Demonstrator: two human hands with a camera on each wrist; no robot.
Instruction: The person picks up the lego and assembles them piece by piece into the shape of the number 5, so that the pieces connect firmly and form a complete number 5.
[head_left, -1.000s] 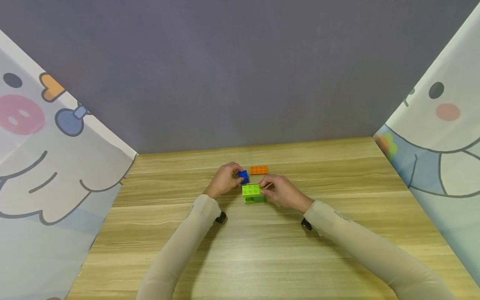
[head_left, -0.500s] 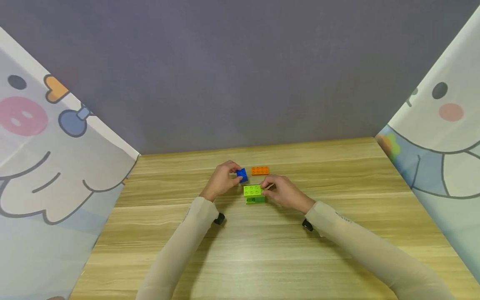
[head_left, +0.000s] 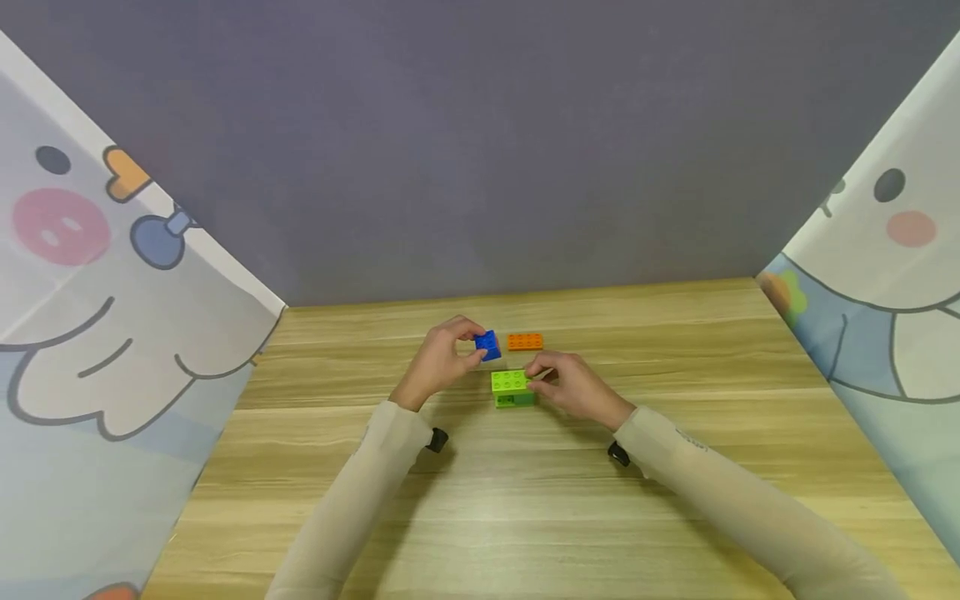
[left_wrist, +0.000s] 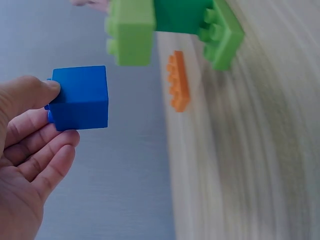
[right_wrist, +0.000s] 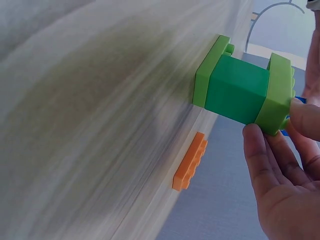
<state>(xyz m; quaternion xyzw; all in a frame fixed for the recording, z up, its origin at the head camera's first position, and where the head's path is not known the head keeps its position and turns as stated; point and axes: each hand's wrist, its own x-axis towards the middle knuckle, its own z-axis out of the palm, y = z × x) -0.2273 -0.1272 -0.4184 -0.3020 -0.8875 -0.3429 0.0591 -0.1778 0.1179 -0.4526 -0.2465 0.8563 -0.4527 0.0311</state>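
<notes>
I had a three-piece stack [right_wrist: 237,86] standing on the wood-grain table [head_left: 517,508]: a lime-green base brick [right_wrist: 208,73], a dark green block [right_wrist: 236,90] and a lime-green top brick [head_left: 510,380], whose end my right hand [head_left: 576,385] pinched between thumb and fingers. My left hand [head_left: 439,358] gripped the blue block [head_left: 487,345] between thumb and fingers, raised off the table, apart from the stack. That and the orange eight-stud brick [head_left: 525,342], lying beyond the stack, looked unjoined; I judged the build partway done.

Fingers [left_wrist: 56,165] pinch a blue block [left_wrist: 80,100], apart from a green stack [left_wrist: 134,32] and orange brick [left_wrist: 181,82].
</notes>
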